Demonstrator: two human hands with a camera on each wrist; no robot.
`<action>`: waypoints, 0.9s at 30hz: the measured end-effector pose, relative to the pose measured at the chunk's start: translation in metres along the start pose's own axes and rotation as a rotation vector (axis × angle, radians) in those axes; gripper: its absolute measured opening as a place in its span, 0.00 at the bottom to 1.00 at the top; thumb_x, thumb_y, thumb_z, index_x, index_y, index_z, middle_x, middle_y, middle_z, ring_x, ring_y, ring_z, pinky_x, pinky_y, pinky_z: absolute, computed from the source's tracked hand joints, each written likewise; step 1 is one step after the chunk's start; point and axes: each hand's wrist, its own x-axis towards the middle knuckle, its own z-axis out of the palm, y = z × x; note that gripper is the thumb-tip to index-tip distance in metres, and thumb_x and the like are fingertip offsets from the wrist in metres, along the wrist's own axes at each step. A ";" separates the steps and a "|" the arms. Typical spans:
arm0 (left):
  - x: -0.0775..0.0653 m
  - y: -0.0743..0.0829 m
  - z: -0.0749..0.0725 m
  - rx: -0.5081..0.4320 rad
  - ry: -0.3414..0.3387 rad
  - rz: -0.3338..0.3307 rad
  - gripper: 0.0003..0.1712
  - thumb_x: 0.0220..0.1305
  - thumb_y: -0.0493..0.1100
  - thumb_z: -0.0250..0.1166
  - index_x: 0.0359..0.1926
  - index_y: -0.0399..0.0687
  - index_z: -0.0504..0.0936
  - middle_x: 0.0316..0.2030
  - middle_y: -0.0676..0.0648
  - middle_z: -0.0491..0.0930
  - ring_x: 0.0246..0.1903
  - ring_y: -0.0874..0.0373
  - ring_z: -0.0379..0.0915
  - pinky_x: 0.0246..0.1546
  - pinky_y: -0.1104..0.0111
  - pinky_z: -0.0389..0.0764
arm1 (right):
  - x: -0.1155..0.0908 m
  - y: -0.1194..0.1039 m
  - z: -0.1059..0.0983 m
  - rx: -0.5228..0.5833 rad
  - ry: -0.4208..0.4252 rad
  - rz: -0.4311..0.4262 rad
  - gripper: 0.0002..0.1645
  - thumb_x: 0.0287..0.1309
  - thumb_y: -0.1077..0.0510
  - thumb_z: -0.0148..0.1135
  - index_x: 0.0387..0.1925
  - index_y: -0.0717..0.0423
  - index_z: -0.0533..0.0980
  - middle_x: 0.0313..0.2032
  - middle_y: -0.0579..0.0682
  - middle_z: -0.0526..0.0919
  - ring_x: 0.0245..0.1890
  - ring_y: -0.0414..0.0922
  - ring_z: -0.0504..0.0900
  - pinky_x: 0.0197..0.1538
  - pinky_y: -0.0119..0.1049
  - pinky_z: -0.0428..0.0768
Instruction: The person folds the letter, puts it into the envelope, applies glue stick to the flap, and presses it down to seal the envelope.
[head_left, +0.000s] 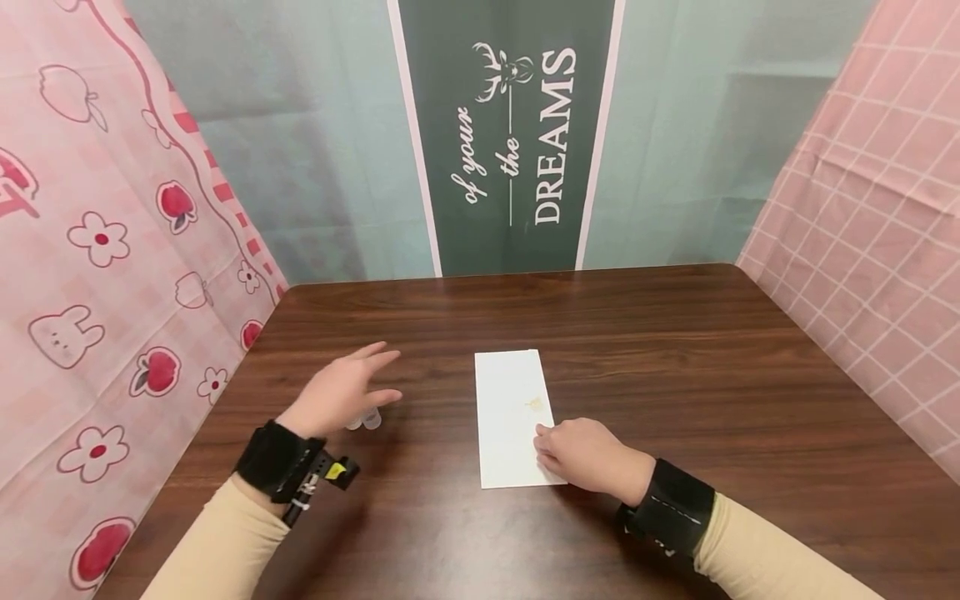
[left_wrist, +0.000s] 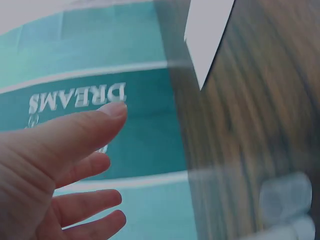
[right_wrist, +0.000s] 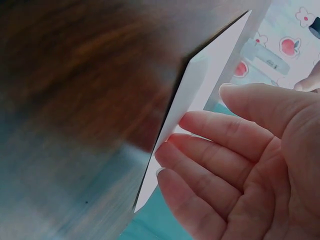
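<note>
A white rectangular sheet [head_left: 510,425] lies on the table in front of me, with a small yellowish mark on its right half. My right hand [head_left: 588,454] is at its right edge. In the right wrist view, the relaxed fingers [right_wrist: 215,130] touch the white surface and the thumb stands apart. My left hand [head_left: 333,392] hovers left of the sheet, fingers spread and holding nothing. Partly hidden beneath it are small translucent containers [head_left: 371,418], blurred in the left wrist view; one clear container [right_wrist: 265,59] shows beyond the sheet in the right wrist view.
The dark wood-grain table [head_left: 675,350] extends around the sheet. A green curtain with printed lettering [head_left: 517,150] hangs behind its far edge. Pink patterned cloths stand along the left [head_left: 120,333] and right [head_left: 862,208] sides. Each wrist wears a black strap [head_left: 678,504].
</note>
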 end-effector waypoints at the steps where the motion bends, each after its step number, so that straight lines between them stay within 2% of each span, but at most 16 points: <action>1: -0.004 -0.006 -0.003 -0.012 0.007 -0.012 0.35 0.57 0.50 0.67 0.63 0.42 0.69 0.63 0.35 0.64 0.53 0.43 0.71 0.47 0.51 0.73 | 0.000 0.000 0.000 -0.003 0.001 -0.002 0.06 0.55 0.57 0.63 0.26 0.54 0.79 0.43 0.56 0.83 0.16 0.39 0.71 0.21 0.31 0.66; 6: -0.022 -0.031 -0.015 -0.058 0.006 -0.078 0.34 0.59 0.49 0.66 0.63 0.39 0.68 0.62 0.33 0.64 0.55 0.40 0.68 0.50 0.47 0.70 | 0.001 0.000 0.001 -0.017 0.004 -0.005 0.05 0.55 0.57 0.64 0.27 0.54 0.80 0.42 0.55 0.84 0.18 0.41 0.75 0.22 0.32 0.67; 12: -0.033 -0.048 -0.015 -0.074 0.009 -0.107 0.33 0.59 0.47 0.65 0.61 0.36 0.70 0.59 0.32 0.67 0.59 0.38 0.63 0.54 0.46 0.65 | 0.002 -0.001 0.002 -0.016 0.006 0.006 0.06 0.55 0.56 0.63 0.26 0.54 0.79 0.42 0.56 0.83 0.16 0.39 0.70 0.21 0.31 0.65; 22: -0.039 -0.059 -0.004 -0.147 0.005 -0.129 0.31 0.57 0.44 0.66 0.59 0.33 0.71 0.53 0.33 0.74 0.54 0.40 0.69 0.52 0.47 0.67 | 0.003 -0.002 0.003 -0.028 0.022 0.007 0.06 0.55 0.57 0.63 0.26 0.54 0.79 0.42 0.55 0.84 0.15 0.39 0.70 0.20 0.30 0.65; 27: -0.042 -0.063 0.004 -0.193 0.030 -0.151 0.32 0.56 0.43 0.68 0.59 0.34 0.71 0.50 0.35 0.77 0.50 0.43 0.73 0.49 0.49 0.71 | 0.003 -0.002 0.003 -0.028 0.024 0.004 0.07 0.55 0.57 0.63 0.25 0.54 0.79 0.41 0.55 0.84 0.16 0.39 0.70 0.21 0.31 0.66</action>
